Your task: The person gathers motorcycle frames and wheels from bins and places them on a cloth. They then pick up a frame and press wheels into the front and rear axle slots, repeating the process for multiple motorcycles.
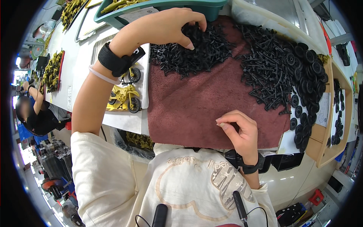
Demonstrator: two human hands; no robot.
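At the far side of the cloth, my left hand (177,28) reaches over a heap of small black plastic parts (189,56). Its thumb and fingers are curved and apart, with black parts showing between them; the fingertips partly hide against the heap. Low over the maroon cloth (181,102), my right hand (242,130) has thumb and index finger pinched together; whatever lies between them, if anything, is too small to make out. Left of the cloth, yellow toy motorcycles (123,92) with black wheels lie in a white tray (145,85), partly behind my left forearm.
Thin black stick-like parts (261,68) spread over the cloth's right side, beside a pile of black toy wheels (308,83). A teal bin (215,11) and a translucent tub (272,24) stand at the back. A wooden tray (327,151) is at right; another person (36,113) sits far left.
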